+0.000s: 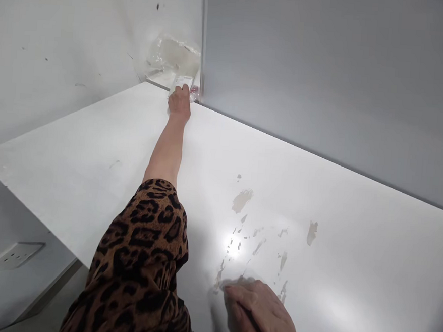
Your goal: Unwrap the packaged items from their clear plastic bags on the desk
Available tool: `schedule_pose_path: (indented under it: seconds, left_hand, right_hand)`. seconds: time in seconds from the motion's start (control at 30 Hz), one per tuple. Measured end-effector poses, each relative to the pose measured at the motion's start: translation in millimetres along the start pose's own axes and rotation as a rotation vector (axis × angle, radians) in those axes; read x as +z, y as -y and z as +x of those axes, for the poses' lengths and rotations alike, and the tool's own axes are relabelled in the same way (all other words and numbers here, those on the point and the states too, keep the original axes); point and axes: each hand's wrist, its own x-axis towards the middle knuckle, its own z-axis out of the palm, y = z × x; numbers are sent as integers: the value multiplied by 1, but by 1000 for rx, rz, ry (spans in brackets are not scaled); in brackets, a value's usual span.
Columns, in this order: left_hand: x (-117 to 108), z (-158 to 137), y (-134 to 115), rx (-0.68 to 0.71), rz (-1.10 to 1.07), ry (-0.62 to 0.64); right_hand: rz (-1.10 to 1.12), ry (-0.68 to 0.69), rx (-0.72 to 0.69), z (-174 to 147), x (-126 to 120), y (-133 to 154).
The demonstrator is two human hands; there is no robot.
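Tabletop [214,155]: far edge meets gray panel [327,67], near-L edge hangs free. Wide surface R of your L hand [179,102], w/ smears [242,201] toward tabletop's front. Clear plastic bag [176,54] at tabletop's far corner, contents unclear. White packet [185,79] also there, in front of bag; your L fingers are curled tight on it. Your R hand [266,316], tabletop's front: fingers bent, nearly together, can't tell if holding anything.
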Motion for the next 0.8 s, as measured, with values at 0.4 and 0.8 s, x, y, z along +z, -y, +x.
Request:
schedule_pose_path:
  seconds: [0.4,0.8]
  left_hand:
    - [-68,-145,27,251,207,155]
    - [-133,-381,-32,702,-135,356]
  right_hand:
    - [29,-29,4,10,-6,12]
    - [174,-632,325,23,-25,-28]
